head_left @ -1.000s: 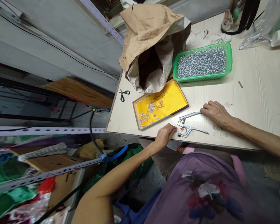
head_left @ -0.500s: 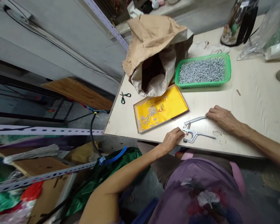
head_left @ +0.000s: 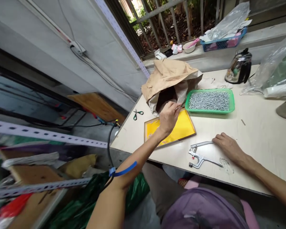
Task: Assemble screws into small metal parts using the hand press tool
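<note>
My left hand (head_left: 168, 117) is raised over the shallow yellow-lined tray (head_left: 184, 127), close to the mouth of a brown paper sack (head_left: 168, 73). Its fingers are pinched together; whatever they hold is hidden. Small metal pieces lie at the tray's left side, partly covered by my hand and forearm. My right hand (head_left: 226, 145) rests on the table with its fingers curled at the upper handle end of silver snap-fastener pliers (head_left: 200, 160). The pliers lie near the table's front edge, handles spread, with a spring and a small red part by the jaws.
A green plastic basket (head_left: 209, 111) full of small metal pieces stands beside the sack. Green-handled scissors (head_left: 137, 114) lie at the table's left edge. Farther back are a kettle (head_left: 239, 66), clear plastic wrapping (head_left: 276, 70) and a blue basket (head_left: 224, 43) on the sill.
My left hand has left the pliers' jaws and moved up and away, over the tray toward the sack. My right hand has stayed at the handle. The view has tilted up, showing the window.
</note>
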### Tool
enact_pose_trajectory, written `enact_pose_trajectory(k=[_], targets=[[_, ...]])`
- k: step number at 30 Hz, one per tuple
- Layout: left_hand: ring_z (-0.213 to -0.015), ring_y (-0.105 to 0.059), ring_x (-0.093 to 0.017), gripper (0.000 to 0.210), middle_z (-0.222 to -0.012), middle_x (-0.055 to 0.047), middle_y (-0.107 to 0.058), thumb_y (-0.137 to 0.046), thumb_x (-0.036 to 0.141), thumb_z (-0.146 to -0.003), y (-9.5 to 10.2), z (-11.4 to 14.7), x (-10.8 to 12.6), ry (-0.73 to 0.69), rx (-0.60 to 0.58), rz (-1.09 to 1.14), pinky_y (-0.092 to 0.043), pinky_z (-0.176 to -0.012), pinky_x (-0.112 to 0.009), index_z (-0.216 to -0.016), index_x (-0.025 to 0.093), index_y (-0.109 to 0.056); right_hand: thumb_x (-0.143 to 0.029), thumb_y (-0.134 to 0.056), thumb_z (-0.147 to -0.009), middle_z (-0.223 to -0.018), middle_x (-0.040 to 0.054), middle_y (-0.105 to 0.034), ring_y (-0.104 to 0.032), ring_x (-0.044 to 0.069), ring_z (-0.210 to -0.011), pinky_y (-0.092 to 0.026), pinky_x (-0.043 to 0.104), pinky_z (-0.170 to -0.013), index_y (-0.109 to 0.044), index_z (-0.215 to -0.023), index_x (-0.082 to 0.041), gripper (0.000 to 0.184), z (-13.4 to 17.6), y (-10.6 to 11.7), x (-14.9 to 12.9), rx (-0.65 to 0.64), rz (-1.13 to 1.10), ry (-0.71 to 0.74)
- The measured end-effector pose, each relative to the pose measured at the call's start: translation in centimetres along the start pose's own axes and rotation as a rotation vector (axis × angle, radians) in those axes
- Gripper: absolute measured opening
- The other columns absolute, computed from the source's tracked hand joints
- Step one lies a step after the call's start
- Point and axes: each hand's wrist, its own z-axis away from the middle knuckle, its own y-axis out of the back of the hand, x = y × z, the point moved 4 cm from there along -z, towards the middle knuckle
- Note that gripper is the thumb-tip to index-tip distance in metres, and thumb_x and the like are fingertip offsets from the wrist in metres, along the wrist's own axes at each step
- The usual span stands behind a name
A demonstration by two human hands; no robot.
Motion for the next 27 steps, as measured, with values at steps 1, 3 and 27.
enact_pose_trajectory(k=[1, 3, 27], targets=[[-0.087, -0.061, -0.016, 0.018, -0.093, -0.006, -0.065, -0.055, 0.020, -0.093, -0.6, 0.8, -1.6, 0.063, -0.099, -0.072, -0.048, -0.076, -0.025, -0.100, 0.018, -0.071, -0.008, -0.042, -0.094, -0.083, 0.0056, -0.062, -0.051, 0.020, -0.080, -0.039, 0.029, -0.066, -0.061, -0.085, -0.020, 0.024, 0.0, -0.1, 0.1, 0.012, -0.009, 0.008], [-0.089, -0.061, -0.019, 0.017, -0.089, -0.007, -0.066, -0.056, 0.016, -0.089, -2.1, 3.0, -4.7, 0.183, -0.336, -0.185, -0.047, -0.076, -0.026, -0.089, 0.016, -0.073, -0.008, -0.041, -0.093, -0.082, 0.0057, -0.062, -0.050, 0.020, -0.079, -0.039, 0.030, -0.065, -0.060, -0.085, -0.021, 0.024, 0.0, -0.3, 0.2, 0.030, -0.028, 0.028], [-0.090, -0.061, -0.023, 0.019, -0.090, -0.014, -0.067, -0.050, 0.007, -0.082, -5.0, 6.4, -7.5, 0.398, -0.565, -0.157, -0.046, -0.081, -0.031, -0.077, 0.010, -0.068, -0.008, -0.038, -0.092, -0.080, 0.0068, -0.061, -0.046, 0.020, -0.076, -0.035, 0.030, -0.062, -0.060, -0.082, -0.020, 0.027, -0.4, -0.6, 0.2, -0.011, -0.021, 0.038]])
